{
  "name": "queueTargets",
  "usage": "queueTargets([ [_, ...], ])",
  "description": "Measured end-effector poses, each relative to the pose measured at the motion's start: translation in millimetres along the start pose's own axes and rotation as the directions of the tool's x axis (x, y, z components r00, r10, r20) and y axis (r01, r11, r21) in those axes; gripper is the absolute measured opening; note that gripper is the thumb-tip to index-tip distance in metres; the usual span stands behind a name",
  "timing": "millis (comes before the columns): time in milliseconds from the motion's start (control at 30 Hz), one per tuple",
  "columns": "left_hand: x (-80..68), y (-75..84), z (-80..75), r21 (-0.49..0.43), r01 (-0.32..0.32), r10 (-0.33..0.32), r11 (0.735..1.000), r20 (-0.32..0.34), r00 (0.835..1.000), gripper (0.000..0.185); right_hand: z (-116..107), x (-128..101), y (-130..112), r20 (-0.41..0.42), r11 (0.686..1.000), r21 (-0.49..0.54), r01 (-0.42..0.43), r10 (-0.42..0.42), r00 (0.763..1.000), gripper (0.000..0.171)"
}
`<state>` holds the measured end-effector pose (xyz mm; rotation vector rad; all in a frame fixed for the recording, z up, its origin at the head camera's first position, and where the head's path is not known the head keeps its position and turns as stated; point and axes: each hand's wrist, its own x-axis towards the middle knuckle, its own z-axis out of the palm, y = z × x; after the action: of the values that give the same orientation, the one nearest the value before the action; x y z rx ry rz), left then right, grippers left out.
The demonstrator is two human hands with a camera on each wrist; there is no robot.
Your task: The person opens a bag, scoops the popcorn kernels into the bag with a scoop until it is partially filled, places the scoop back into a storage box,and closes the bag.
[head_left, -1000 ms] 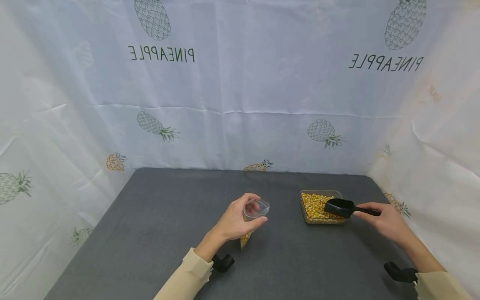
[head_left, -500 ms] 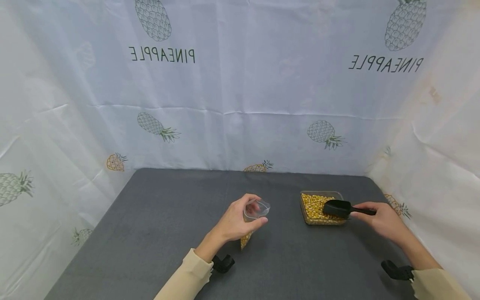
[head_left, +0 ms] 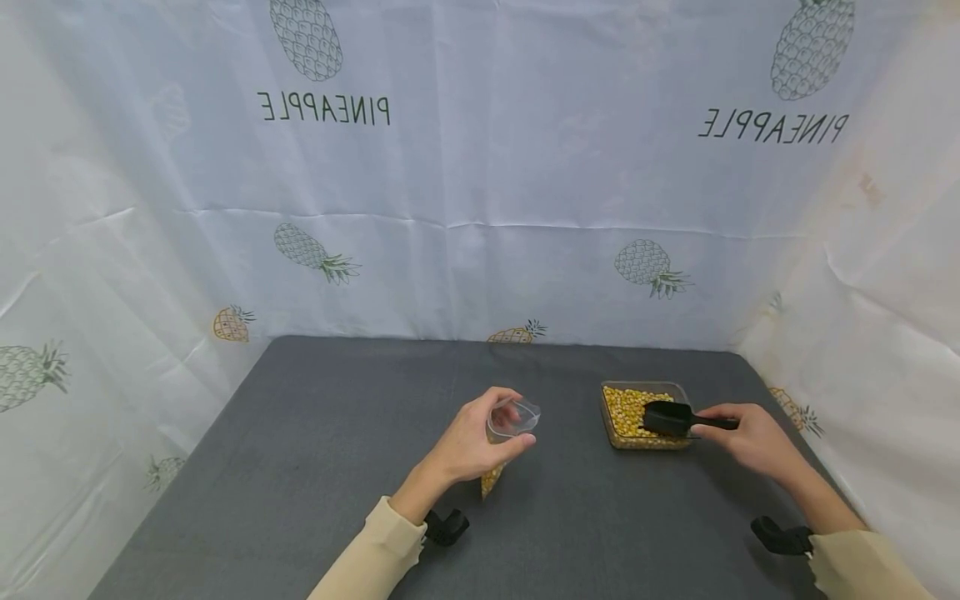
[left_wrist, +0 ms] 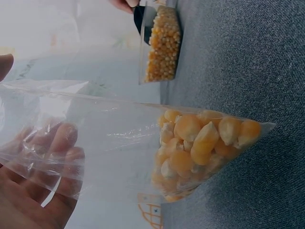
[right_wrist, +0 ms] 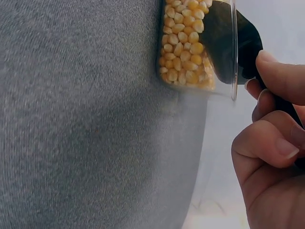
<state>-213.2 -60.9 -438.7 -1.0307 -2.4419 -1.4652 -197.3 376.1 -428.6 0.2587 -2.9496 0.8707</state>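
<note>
In the head view, the left hand (head_left: 476, 442) is curving around the mouth of a clear bag (head_left: 513, 417) at the lower centre, holding it open, while the right hand (head_left: 753, 442) at the lower right is pinching the handle of a black scoop (head_left: 666, 418). The scoop's blade is resting in a clear box (head_left: 651, 444) of corn, which is standing on the grey surface (head_left: 360, 433) at the right. In the left wrist view, the bag is stretching across the middle with kernels (left_wrist: 205, 143) filling its pointed end at the right; its upper part, toward the fingers at the left, is showing none. Whether the tip is touching the surface, I cannot tell. In the right wrist view, thumb and fingers are gripping the handle at the right edge, and the blade is dipping inside the box wall against the corn at the top; how loaded it is, I cannot tell. The bagging is looking partly done, then: some corn is sitting in the bag, much is remaining in the box, and this scoopful is apparently waiting to be carried over.
</note>
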Motion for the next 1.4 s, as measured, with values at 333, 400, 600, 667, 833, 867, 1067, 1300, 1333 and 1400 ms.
queueTargets([
  [333,0.6,0.2,0.1,0.001,-0.011,0.011,1.000,-0.003,1.000,0.050,6,6,-6,-0.002,0.999,-0.025,0.020,-0.020,1.000,0.036],
  [400,0.9,-0.1,0.2,0.003,-0.013,0.013,1.000,-0.004,1.000,0.049,8,8,-7,0.002,1.000,-0.022,0.021,-0.021,1.000,0.036],
  [600,1.3,1.6,0.0,0.011,-0.018,0.018,1.000,-0.002,1.000,0.049,13,11,-13,0.010,0.999,0.000,0.034,-0.034,0.999,0.034],
  [667,1.3,2.2,-0.1,0.012,-0.019,0.019,1.000,-0.001,1.000,0.050,14,12,-15,0.007,0.999,0.002,0.044,-0.044,0.999,0.033],
  [833,1.0,1.1,0.6,0.014,-0.018,0.018,1.000,-0.003,1.000,0.051,17,15,-21,0.004,0.997,-0.016,0.075,-0.075,0.997,0.031],
  [867,1.0,1.1,0.7,0.015,-0.018,0.018,1.000,-0.003,1.000,0.051,18,16,-22,0.005,0.997,-0.020,0.076,-0.076,0.997,0.030],
  [1067,0.5,1.3,0.9,0.011,-0.006,0.006,1.000,0.003,1.000,0.052,22,21,-29,0.029,0.998,-0.020,0.062,-0.062,0.998,0.031],
  [1300,0.1,1.8,1.1,0.009,0.004,-0.004,1.000,0.006,1.000,0.052,26,24,-31,0.042,0.999,-0.009,0.043,-0.043,0.998,0.032],
  [1333,0.1,1.7,1.1,0.006,0.002,-0.002,1.000,0.007,1.000,0.052,27,23,-31,0.038,0.999,-0.004,0.039,-0.039,0.998,0.032],
  [1400,0.2,1.5,1.0,0.003,-0.003,0.003,1.000,0.005,1.000,0.052,28,23,-30,0.028,0.999,0.002,0.040,-0.040,0.999,0.033],
])
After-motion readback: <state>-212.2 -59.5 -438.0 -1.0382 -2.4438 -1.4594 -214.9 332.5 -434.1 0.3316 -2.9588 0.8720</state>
